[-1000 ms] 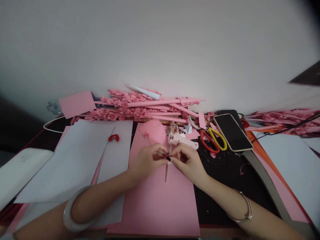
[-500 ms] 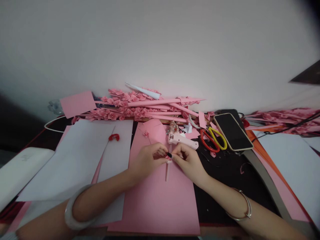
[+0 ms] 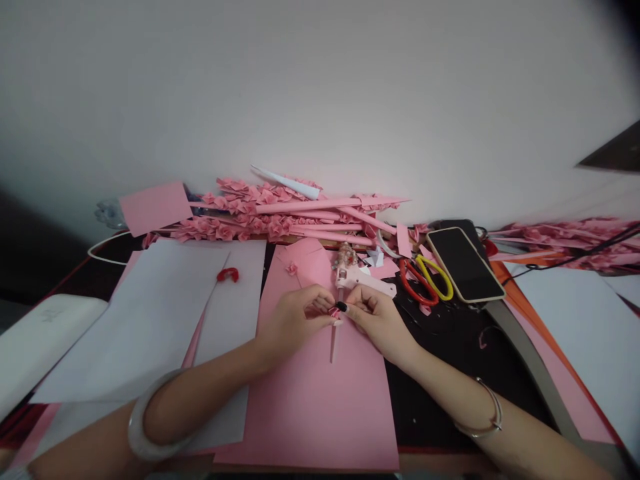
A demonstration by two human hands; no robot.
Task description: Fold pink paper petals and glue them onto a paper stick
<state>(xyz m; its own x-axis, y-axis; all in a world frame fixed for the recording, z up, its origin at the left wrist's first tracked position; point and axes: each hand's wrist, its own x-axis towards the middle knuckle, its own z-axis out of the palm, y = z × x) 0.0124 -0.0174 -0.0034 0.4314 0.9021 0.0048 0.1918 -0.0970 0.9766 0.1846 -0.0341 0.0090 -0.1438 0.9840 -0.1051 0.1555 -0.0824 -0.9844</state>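
Note:
Both hands meet over a large pink sheet point(image 3: 320, 407). Pinched in the fingers of my left hand point(image 3: 295, 320) is a small pink paper piece point(image 3: 335, 312), largely covered by the fingertips. My right hand point(image 3: 377, 323) has thumb and forefinger closed at the same piece, the dark thumbnail facing up. A pale pink glue gun point(image 3: 367, 280) lies just beyond the fingers, and a narrow pale stick point(image 3: 335, 345) shows below them. Left of the gun, a small pink paper flower point(image 3: 291, 268) rests on the sheet.
White sheets point(image 3: 145, 313) cover the left side, with a red curled piece point(image 3: 228, 275) on them. Scissors point(image 3: 420, 283) and a phone point(image 3: 466, 265) lie at the right. Pink paper flower stems point(image 3: 245, 223) line the wall. More papers point(image 3: 585, 327) lie far right.
My right hand's thumb and forefinger have shifted very slightly up at the small piece. My left hand has hardly moved.

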